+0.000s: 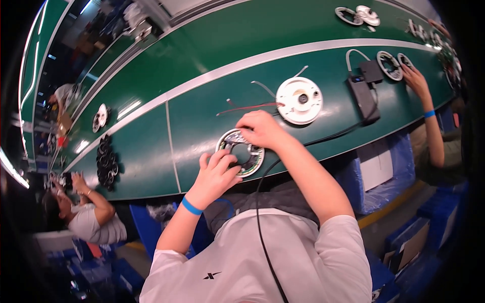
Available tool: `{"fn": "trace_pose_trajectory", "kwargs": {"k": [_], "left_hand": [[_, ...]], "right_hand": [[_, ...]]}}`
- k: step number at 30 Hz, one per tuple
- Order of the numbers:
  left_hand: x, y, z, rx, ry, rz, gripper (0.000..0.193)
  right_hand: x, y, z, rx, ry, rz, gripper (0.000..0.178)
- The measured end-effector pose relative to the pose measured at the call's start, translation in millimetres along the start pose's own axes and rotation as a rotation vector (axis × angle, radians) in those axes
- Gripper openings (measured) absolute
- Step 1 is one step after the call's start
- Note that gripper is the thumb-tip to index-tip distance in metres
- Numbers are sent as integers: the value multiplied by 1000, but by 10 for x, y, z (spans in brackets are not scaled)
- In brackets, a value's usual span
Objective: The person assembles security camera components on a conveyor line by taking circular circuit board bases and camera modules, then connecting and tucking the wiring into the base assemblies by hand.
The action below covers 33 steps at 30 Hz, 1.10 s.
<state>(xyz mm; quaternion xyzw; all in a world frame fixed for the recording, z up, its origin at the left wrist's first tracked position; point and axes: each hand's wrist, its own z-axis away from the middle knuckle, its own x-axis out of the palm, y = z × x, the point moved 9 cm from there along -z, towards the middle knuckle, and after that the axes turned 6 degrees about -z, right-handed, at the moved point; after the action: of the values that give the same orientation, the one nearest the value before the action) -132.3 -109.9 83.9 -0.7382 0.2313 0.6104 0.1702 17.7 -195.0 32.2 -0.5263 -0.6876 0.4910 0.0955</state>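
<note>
At the near edge of the green bench lies a white ring-shaped housing [258,164], with a green circuit board and dark parts along its inside. My left hand [216,175] grips its left side, fingers bent over the rim. From above, my right hand [258,129] closes on its upper edge, fingertips pointing in toward the middle. What lies under the fingertips is hidden. Just beyond my right hand sits a round white base [290,112] with a dark hub, and thin red and white wires [247,107] trail from it to the left.
A black box-shaped device [362,98] with a cable [328,138] stands to the right. Beyond it, another person's hand [415,80] touches more white rings [389,65]. Black round parts [106,161] are heaped at left, near another worker [96,217]. Blue-wrapped boxes [376,171] stand below the bench.
</note>
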Motion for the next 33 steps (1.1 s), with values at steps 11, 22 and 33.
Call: {"fn": "trace_pose_trajectory", "kwargs": {"k": [11,22,33], "left_hand": [[26,-7,134,-133,47,-47,41],[-36,-25,-103,-151,-3,17,33],[144,-133,-406,-101,90,-76,17]], "right_hand": [[45,-35,-26,37,11,-24,12],[16,-47,-27,38,19,-31,13],[90,0,-26,63,1,-36,13]]}}
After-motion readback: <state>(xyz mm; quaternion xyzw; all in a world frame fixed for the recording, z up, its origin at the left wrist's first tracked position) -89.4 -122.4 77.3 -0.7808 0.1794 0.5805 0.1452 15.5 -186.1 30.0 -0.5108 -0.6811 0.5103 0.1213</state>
